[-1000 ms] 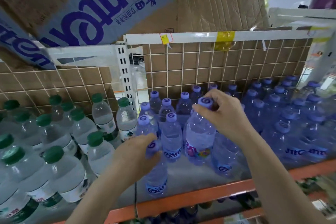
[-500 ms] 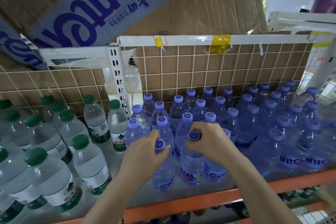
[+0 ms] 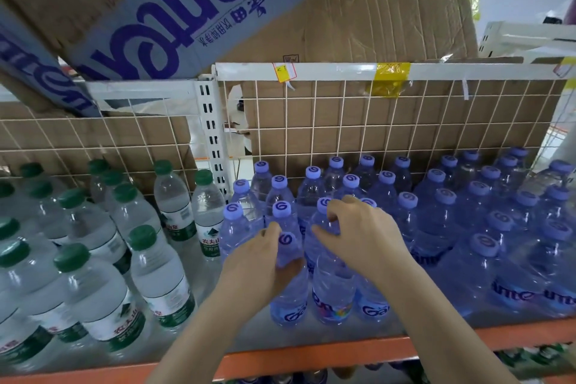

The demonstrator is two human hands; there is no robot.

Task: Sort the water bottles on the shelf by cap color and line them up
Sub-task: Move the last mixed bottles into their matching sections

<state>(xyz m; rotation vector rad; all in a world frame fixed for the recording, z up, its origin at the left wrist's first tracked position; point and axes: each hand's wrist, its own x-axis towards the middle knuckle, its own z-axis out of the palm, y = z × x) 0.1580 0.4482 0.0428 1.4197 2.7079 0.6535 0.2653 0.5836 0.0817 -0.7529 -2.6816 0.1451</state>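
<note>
a grey shelf board (image 3: 199,284) with an orange front rail (image 3: 311,355) carries clear green-capped water bottles (image 3: 156,274) on the left and blue-tinted purple-capped water bottles (image 3: 436,218) on the right, backed by white wire mesh (image 3: 405,121) and brown cardboard boxes (image 3: 374,25). the left hand (image 3: 261,262) grips the neck of a front purple-capped bottle (image 3: 288,299). the right hand (image 3: 361,234) curls above the neighbouring bottle (image 3: 333,296), hiding its cap; whether it holds it, i cannot tell. lower shelf contents are cut off.
</note>
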